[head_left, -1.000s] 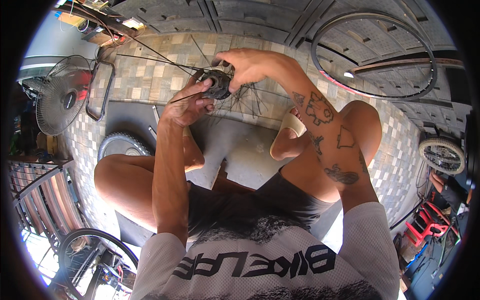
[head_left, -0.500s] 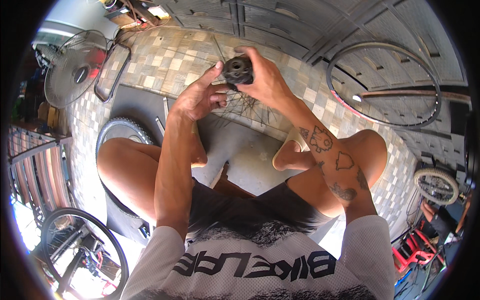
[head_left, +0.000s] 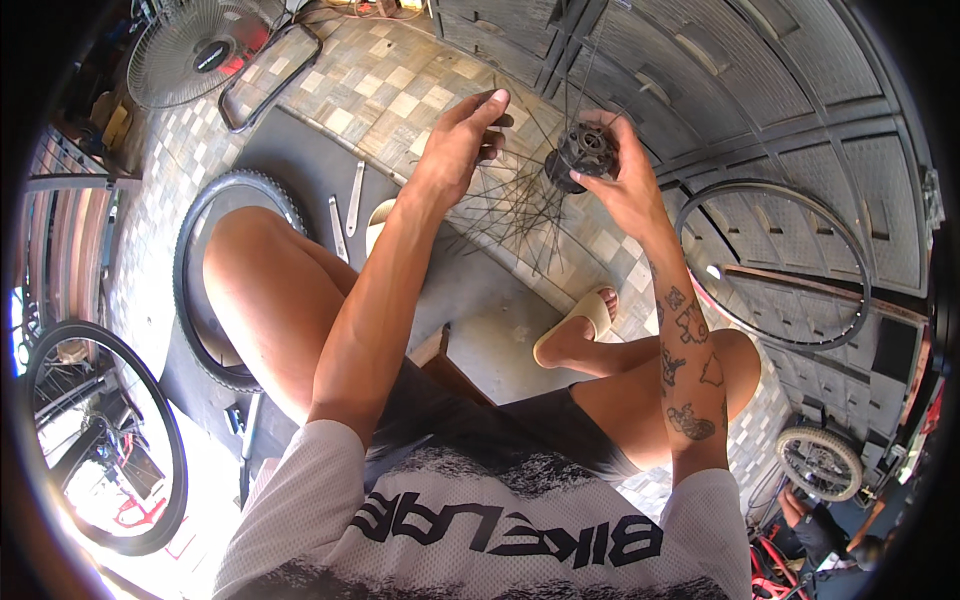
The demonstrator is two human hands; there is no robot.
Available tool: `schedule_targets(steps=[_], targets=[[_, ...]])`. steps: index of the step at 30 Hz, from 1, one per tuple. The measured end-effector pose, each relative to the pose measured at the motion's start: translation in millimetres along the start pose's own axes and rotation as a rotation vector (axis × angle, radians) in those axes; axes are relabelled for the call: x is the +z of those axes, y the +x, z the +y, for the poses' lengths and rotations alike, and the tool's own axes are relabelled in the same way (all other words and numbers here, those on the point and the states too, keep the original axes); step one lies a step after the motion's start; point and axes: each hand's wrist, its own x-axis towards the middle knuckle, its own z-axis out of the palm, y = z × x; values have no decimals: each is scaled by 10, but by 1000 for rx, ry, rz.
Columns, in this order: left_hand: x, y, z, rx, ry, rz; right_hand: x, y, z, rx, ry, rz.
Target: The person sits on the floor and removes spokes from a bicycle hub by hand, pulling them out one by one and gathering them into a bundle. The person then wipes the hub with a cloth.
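Observation:
My right hand (head_left: 628, 172) grips a black bicycle hub (head_left: 586, 150), fingers behind it and thumb along its lower edge. Thin dark spokes (head_left: 515, 205) fan out from the hub; several hang down over the tiled floor, and others point upward. To the left of the hub and apart from it is my left hand (head_left: 465, 145). Its fingers are loosely bent, with the thumb raised away from them, and I make out nothing held in it. Spokes pass close to its fingertips.
Two silver wrenches (head_left: 354, 198) lie on the dark mat by my left leg, beside a knobby tyre (head_left: 184, 270). A bare rim (head_left: 862, 270) leans on grey slatted panels (head_left: 690, 60) at right. A fan (head_left: 205, 60) stands far left; another person (head_left: 825, 525) is lower right.
My right hand has carried the hub to the right and turned it, so more spokes show. My left hand has come away from beside the hub. The whole view has shifted.

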Motion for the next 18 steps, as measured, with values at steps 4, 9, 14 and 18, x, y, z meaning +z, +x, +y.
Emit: schedule_targets(steps=[4, 9, 14, 18], targets=[[37, 26, -24, 16, 63, 109, 25, -21, -54, 101, 96, -78], [116, -5, -84, -131, -65, 67, 30, -39, -116, 87, 173, -103], [139, 11, -31, 26, -79, -128, 48, -63, -139, 107, 180, -151], [208, -27, 53, 176, 74, -258, 55, -68, -148, 108, 195, -168]])
